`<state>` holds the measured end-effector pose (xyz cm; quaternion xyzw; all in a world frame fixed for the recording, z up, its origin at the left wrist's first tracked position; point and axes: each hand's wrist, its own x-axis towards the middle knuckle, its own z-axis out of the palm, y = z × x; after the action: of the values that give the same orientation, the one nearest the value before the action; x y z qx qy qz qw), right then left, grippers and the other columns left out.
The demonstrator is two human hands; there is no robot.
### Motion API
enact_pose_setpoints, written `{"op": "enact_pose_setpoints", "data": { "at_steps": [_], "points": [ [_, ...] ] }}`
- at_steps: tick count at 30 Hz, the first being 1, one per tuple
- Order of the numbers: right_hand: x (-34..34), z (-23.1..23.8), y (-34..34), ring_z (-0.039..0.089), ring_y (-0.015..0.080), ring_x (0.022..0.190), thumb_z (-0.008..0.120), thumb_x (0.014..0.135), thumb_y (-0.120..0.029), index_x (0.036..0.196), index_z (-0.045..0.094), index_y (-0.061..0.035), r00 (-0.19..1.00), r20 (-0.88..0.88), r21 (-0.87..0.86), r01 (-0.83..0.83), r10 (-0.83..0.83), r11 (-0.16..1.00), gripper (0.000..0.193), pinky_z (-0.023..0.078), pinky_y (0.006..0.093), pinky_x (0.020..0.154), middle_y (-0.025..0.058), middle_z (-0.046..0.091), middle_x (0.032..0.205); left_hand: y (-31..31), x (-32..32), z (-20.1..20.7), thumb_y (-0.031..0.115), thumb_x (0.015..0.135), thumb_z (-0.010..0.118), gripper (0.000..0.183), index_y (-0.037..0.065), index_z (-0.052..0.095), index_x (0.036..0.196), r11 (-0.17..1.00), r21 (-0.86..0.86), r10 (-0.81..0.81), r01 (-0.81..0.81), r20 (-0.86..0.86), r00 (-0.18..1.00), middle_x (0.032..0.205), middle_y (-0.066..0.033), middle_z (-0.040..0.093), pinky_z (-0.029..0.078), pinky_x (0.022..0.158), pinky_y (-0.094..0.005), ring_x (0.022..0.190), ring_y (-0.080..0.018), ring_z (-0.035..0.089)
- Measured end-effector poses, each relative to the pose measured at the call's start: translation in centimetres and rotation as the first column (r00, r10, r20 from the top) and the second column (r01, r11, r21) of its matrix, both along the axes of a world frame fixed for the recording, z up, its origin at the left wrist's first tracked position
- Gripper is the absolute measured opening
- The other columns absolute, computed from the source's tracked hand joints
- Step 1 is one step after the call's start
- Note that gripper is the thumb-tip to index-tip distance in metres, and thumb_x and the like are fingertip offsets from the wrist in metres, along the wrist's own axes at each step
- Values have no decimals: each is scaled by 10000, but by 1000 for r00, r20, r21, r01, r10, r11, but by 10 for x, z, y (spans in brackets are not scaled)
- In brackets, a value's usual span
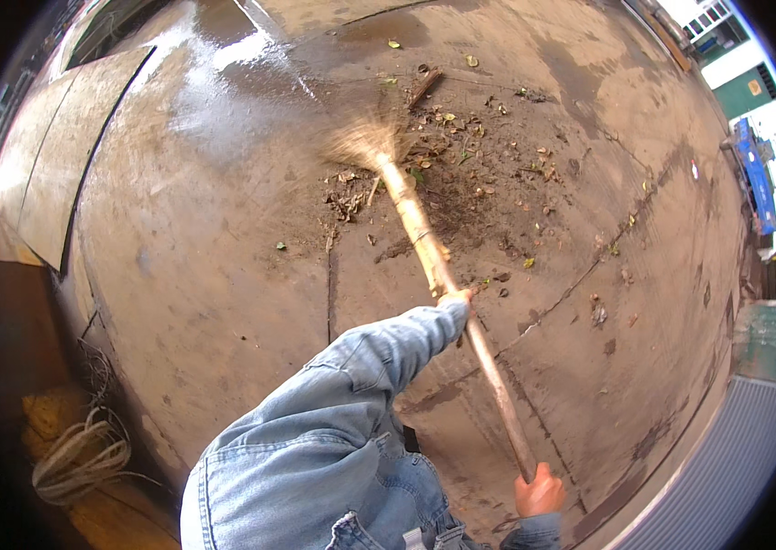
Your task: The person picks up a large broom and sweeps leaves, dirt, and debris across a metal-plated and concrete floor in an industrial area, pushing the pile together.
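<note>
The broom [428, 252] slants out over the floor [223, 275], gripped by both hands: the left hand [458, 299] wraps the middle of the shaft [498, 394], its denim sleeve [360, 362] crossing from the lower left, and the right hand [540, 491] is closed round the near end. Beyond the left hand, the bristles [362, 144] fan out at the left side of the scattered leaves and dirt [471, 183]; they are blurred, so whether they press on the floor cannot be told. A short piece of wood [426, 89] lies at the litter's far edge, and a wet patch [223, 105] shines farther left. The step in hand looks like a sweeping stroke, the litter loosely spread and not yet gathered. The next move seems to call for setting the bristles behind the loose leaves, the left hand guiding and the right steadying the end.
</note>
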<state>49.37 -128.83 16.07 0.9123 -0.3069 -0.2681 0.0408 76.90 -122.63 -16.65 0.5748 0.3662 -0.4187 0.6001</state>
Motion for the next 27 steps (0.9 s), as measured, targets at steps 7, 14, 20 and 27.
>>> {"op": "enact_pose_setpoints", "data": {
  "at_steps": [7,14,20,27],
  "points": [
    [-83,-23,-85,585,354,563,621,619,-122,666,488,7,963,217,257,102,-161,961,192,432,440,512,201,555,569,-81,-35,80,275,694,614,245,36,591,745,996,-79,-43,52,122,992,653,-88,588,475,580,-390,582,-230,573],
    [-150,-83,-170,591,359,594,622,631,-160,691,518,1,962,258,540,-68,-88,839,201,457,431,549,194,577,609,-35,-125,69,261,669,610,308,-10,584,812,979,125,152,-158,62,986,676,-116,595,481,569,-405,604,-255,585],
    [-114,-101,-167,599,378,671,665,643,-218,733,569,-16,949,213,686,-314,232,656,241,473,440,582,214,595,675,80,-204,13,221,683,617,249,18,556,814,745,105,646,-659,134,751,673,-92,563,480,493,-359,527,-221,558],
    [-20,-101,-101,601,365,648,662,672,-289,751,553,-44,737,237,616,-618,633,488,279,480,444,576,182,601,662,208,-278,-77,215,715,593,197,81,516,837,449,207,855,-869,182,485,676,-67,506,458,445,-332,515,-200,515]
  ]
}}
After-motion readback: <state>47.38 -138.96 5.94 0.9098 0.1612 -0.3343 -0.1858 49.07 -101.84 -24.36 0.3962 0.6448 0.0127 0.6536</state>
